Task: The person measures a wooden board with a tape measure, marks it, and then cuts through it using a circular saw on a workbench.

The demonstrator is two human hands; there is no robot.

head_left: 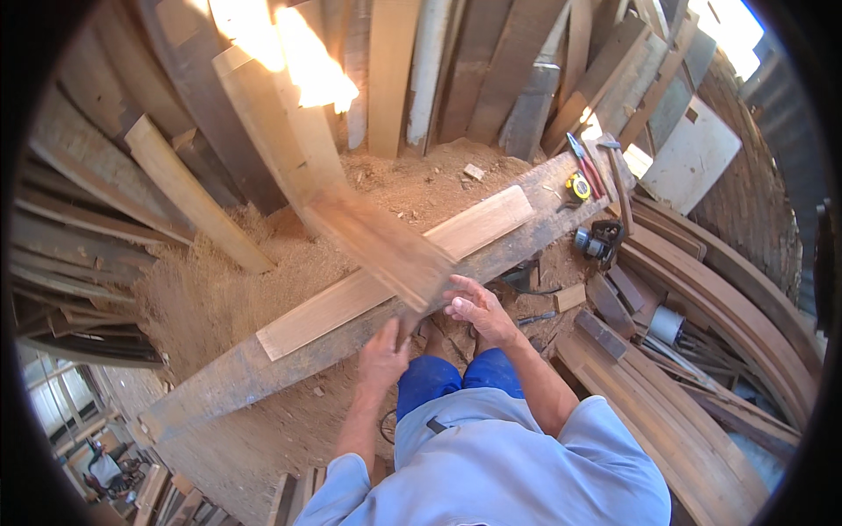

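**Brown board (377,241) lying across the view above the counter (197,394), left hand (381,358) grasping it**

Rough planks (197,193) are leaning in rows at the left, their feet standing near heaped sawdust (215,302). The counter, a long narrow timber, is running diagonally from lower left to upper right, and a pale plank (324,313) is lying lengthwise on it. The left hand is gripping the near end of the brown board, which is blurring and crossing over the pale plank. The right hand (478,311) is holding nothing firmly, its fingers opening out beside the board's right edge; contact cannot be told. Farther right, a yellow tape measure (577,186), red-handled pliers (593,174) and a hammer (621,188) are resting at the counter's far end. A power tool (598,243) is sitting just beside it.
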